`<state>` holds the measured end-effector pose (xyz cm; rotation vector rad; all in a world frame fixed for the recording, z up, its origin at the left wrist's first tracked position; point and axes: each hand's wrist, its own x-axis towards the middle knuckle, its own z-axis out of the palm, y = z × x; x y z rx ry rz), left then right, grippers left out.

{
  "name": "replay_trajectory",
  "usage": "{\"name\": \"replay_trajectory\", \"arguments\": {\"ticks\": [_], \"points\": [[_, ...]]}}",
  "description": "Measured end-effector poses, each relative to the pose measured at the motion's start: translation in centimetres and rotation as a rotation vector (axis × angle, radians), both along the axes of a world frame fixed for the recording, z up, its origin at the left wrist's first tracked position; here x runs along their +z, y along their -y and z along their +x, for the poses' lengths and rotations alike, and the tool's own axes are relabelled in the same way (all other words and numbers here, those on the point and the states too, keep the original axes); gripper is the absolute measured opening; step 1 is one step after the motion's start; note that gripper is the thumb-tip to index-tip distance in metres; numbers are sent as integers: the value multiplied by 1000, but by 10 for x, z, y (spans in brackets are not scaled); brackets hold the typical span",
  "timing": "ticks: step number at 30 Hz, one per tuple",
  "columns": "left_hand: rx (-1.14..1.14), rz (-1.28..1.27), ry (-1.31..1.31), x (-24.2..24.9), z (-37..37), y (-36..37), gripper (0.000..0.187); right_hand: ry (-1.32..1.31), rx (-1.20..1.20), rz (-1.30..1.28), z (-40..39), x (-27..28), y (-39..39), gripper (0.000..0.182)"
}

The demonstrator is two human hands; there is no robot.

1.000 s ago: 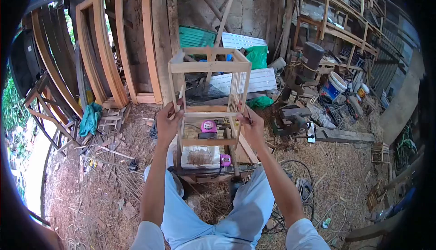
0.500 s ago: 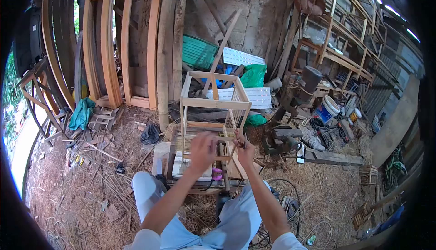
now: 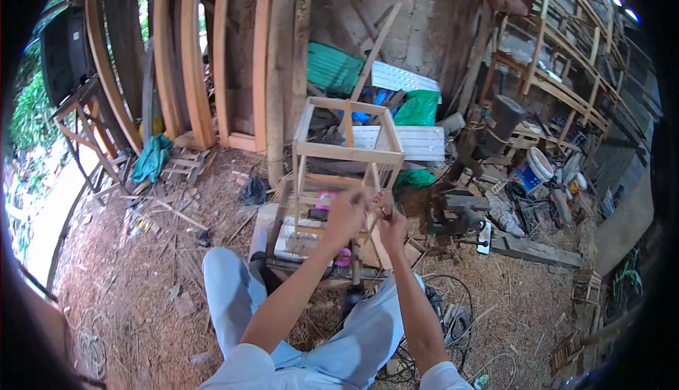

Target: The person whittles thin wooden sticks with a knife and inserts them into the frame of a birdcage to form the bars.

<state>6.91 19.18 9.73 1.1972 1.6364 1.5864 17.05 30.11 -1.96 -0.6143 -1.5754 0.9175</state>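
Observation:
A small wooden frame [image 3: 350,153] with thin slats on its right side stands in front of me on a low bench. My right hand [image 3: 392,228] is closed around a thin wooden stick [image 3: 375,175] at the frame's near right corner. Beside it, my left hand [image 3: 346,218] has its fingers drawn together, close to the right fingertips. What lies in the left fingers is too small and blurred to make out. Under the hands, a pink object [image 3: 343,257] lies by a pale board on the bench.
Wood shavings cover the ground [image 3: 163,270]. Tall wooden frames [image 3: 260,64] lean at the back left. A green crate [image 3: 334,68] and white perforated panels [image 3: 407,142] lie behind the small frame. To the right are a vise [image 3: 463,220], a paint bucket [image 3: 534,169] and a black cable [image 3: 467,305].
My left hand has moved right, from over the frame's lower middle to beside my right hand. The whole view has shifted, with the scene now further right.

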Motion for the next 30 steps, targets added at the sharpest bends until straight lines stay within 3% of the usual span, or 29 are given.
{"name": "replay_trajectory", "arguments": {"ticks": [1, 3, 4, 6, 8, 10, 12, 17, 20, 22, 24, 25, 26, 28, 29, 30], "points": [[-19, -35, -82, -5, 7, 20, 18, 151, -40, -58, 5, -2, -1, 35], [5, -47, -510, -37, 5, 55, 19, 233, -83, -21, 6, -5, -4, 36], [21, -71, -502, -53, 0, 73, 19, 314, -151, 29, 5, 0, 0, 38], [-117, -349, -634, -87, -23, 107, 18, 109, 15, -75, 4, 13, 11, 37], [11, -237, -586, -115, -61, 130, 21, 58, 83, -9, 2, 6, 11, 43], [224, -378, -373, -110, -91, 143, 21, -24, -25, -12, -2, 4, 11, 43], [288, -330, -454, -99, -122, 154, 21, -95, 1, -102, -8, 4, 13, 44], [323, -138, -279, -101, -184, 158, 22, -94, -121, -190, -10, 12, 15, 38], [267, -215, -136, -91, -187, 159, 22, -128, -230, -202, -14, 6, 19, 42], [175, -169, -96, -119, -199, 152, 22, -139, -327, -208, -4, 9, 22, 44], [94, -160, 39, -140, -207, 151, 21, -156, -311, -378, -6, 12, 33, 49], [82, -165, 71, -149, -213, 151, 21, 3, -398, -190, -3, 0, 28, 49], [89, -188, 84, -164, -218, 152, 21, 22, -391, -210, 2, -8, 32, 49], [260, -64, 369, -189, -225, 158, 21, 35, -408, -144, -1, 2, 55, 42], [348, -88, 340, -195, -226, 165, 19, 164, -671, -15, -3, 2, 67, 33], [363, -104, 344, -206, -232, 169, 19, 67, -644, 46, -7, 4, 85, 27]]}}
